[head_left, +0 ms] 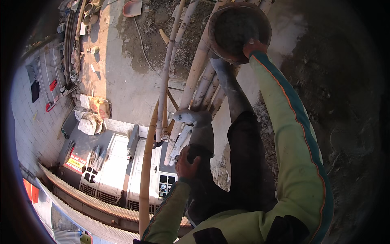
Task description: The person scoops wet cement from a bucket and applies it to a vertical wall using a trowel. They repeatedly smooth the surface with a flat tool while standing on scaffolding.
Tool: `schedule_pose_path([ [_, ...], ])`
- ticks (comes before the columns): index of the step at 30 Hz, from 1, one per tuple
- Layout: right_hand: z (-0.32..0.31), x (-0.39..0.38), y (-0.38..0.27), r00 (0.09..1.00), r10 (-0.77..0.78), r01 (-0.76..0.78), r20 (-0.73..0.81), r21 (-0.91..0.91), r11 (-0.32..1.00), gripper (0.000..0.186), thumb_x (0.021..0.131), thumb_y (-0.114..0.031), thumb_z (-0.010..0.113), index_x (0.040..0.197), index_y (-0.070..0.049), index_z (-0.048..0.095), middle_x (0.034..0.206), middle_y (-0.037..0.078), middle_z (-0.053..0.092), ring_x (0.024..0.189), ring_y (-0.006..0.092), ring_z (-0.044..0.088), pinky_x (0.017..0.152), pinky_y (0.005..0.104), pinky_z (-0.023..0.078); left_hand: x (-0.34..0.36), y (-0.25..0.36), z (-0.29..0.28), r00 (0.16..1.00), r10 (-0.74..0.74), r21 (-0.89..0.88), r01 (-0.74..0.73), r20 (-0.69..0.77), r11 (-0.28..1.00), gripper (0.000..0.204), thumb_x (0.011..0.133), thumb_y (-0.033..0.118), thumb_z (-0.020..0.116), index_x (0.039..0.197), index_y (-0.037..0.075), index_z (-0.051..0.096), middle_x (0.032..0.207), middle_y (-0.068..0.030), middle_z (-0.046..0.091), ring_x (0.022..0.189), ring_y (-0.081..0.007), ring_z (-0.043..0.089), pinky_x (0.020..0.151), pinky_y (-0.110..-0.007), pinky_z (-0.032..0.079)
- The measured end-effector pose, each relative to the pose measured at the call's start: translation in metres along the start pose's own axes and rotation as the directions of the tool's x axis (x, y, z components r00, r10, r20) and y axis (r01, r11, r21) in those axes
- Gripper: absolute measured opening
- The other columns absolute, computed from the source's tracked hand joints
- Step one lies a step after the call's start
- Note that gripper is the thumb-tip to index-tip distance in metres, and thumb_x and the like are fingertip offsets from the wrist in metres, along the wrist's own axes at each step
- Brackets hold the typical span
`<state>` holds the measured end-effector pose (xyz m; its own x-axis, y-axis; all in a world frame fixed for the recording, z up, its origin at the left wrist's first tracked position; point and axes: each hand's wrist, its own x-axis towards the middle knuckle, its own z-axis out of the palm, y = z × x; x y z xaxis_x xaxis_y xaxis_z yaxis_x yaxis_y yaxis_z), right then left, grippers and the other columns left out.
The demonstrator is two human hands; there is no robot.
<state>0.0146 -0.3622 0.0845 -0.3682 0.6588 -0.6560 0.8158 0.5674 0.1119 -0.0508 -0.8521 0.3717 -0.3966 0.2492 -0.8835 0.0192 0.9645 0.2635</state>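
Note:
A round, worn bucket [211, 30] with grey wet mortar [235, 30] inside stands at the upper right, on or just over the bamboo poles. Its thin wire handle hangs out on the left side. My right hand [255, 47] grips the near rim, with the arm stretched far forward. Lower down, my left hand [187, 164] lies against my left leg by the top of the grey boot [201, 132], thumb and fingers apart and nothing seen in it. Both boots rest on or close to the poles.
Several bamboo poles [197, 73] run beneath me, and an upright one [145, 183] rises at my left. Far below are a concrete floor [134, 97], a gravel heap [156, 40], a reddish pan [132, 8] and white doors [115, 158]. A rough grey wall surface [325, 93] lies to the right.

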Motion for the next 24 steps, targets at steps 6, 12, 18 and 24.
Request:
schedule_pose_path([
  [6, 0.063, -0.033, -0.004, 0.939, -0.331, 0.335, -0.091, 0.027, 0.942, 0.047, 0.089, -0.043, 0.050, 0.123, -0.012, 0.061, 0.128, 0.015, 0.060, 0.119, 0.0338, 0.055, 0.100, 0.0414, 0.045, -0.009, -0.005, 0.003, 0.998, -0.002, -0.022, 0.001, -0.068, 1.000, 0.061, 0.077, 0.030, 0.074, 0.130, 0.008, 0.053, 0.124, -0.0150, 0.061, 0.109, -0.0332, 0.062, 0.092, -0.045, 0.048],
  [12, 0.051, -0.071, 0.023, 0.968, 0.197, -0.104, -0.157, 0.464, 0.880, 0.054, 0.085, -0.053, 0.056, 0.126, -0.017, 0.060, 0.123, 0.018, 0.060, 0.110, 0.0372, 0.059, 0.097, 0.0435, 0.047, 0.001, -0.007, 0.000, 0.997, 0.060, -0.019, -0.061, -0.041, 0.998, 0.059, 0.076, 0.029, 0.072, 0.128, 0.007, 0.054, 0.121, -0.0175, 0.061, 0.107, -0.0337, 0.061, 0.091, -0.045, 0.047],
  [18, -0.077, -0.229, -0.007, 0.826, -0.151, 0.399, -0.543, 0.374, 0.837, 0.025, 0.092, -0.035, 0.060, 0.104, -0.014, 0.063, 0.085, 0.006, 0.065, 0.077, 0.0257, 0.064, 0.073, 0.0366, 0.052, -0.015, -0.037, -0.008, 0.987, 0.128, -0.090, -0.137, -0.101, 0.987, 0.059, 0.076, 0.027, 0.072, 0.128, 0.004, 0.054, 0.112, -0.0197, 0.063, 0.103, -0.0341, 0.061, 0.090, -0.046, 0.047],
  [24, -0.230, -0.323, 0.098, 0.815, -0.517, -0.375, 0.262, 0.918, -0.127, 0.023, 0.094, -0.022, 0.060, 0.096, 0.001, 0.062, 0.068, 0.006, 0.058, 0.052, 0.0128, 0.052, 0.047, 0.0260, 0.043, -0.033, -0.043, -0.024, 0.973, 0.214, -0.096, -0.222, -0.089, 0.970, 0.060, 0.076, 0.027, 0.072, 0.128, 0.003, 0.054, 0.120, -0.0194, 0.060, 0.113, -0.0355, 0.057, 0.098, -0.044, 0.043],
])
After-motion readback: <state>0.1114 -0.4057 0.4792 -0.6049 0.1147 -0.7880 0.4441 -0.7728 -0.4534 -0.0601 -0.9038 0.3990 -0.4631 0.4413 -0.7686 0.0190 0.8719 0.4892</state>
